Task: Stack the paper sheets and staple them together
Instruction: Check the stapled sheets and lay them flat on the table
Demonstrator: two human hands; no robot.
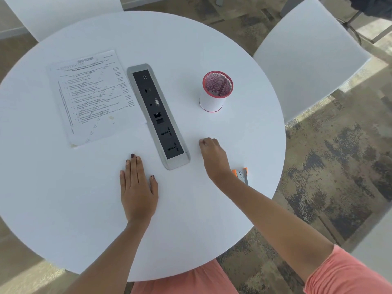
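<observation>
A printed paper sheet [93,96] lies flat on the left half of the round white table [63,198]; the edge of another sheet shows under its lower corner. An orange and grey stapler [242,175] lies near the table's right edge, partly hidden behind my right wrist. My left hand [137,187] rests flat on the table with straight fingers, below and right of the sheet and apart from it. My right hand [213,157] rests on the table right of the power strip with its fingers curled under, and I see nothing in it.
A grey and black power strip [158,115] is set into the table's middle, running diagonally between my hands. A white cup with a red mesh rim [216,91] stands at the back right. White chairs [307,56] stand around the table.
</observation>
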